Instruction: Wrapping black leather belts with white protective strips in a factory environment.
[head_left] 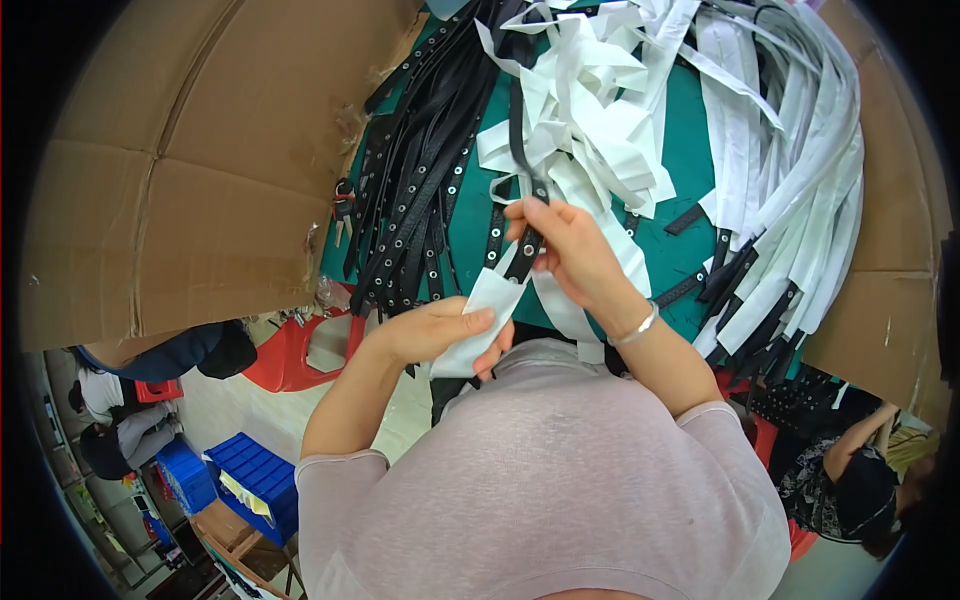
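My left hand (440,332) is closed round a white strip (494,292), thumb on top, just in front of my chest. Out of the strip's upper end comes a black belt (524,258) with metal eyelets; whether the strip wraps it all the way round is hard to see. My right hand (568,248) pinches this belt between thumb and fingers a little above the strip. From there the belt runs away up the table. Beyond my hands lies a loose heap of white strips (585,120). To the left is a pile of black eyelet belts (410,210).
On the right, a thick bundle of white-covered belts (800,200) shows black ends. Cardboard walls (230,170) flank the green tabletop (685,160). Keys (343,212) lie by the left wall. A red stool (290,355), blue crates (255,480) and other people (850,480) are around.
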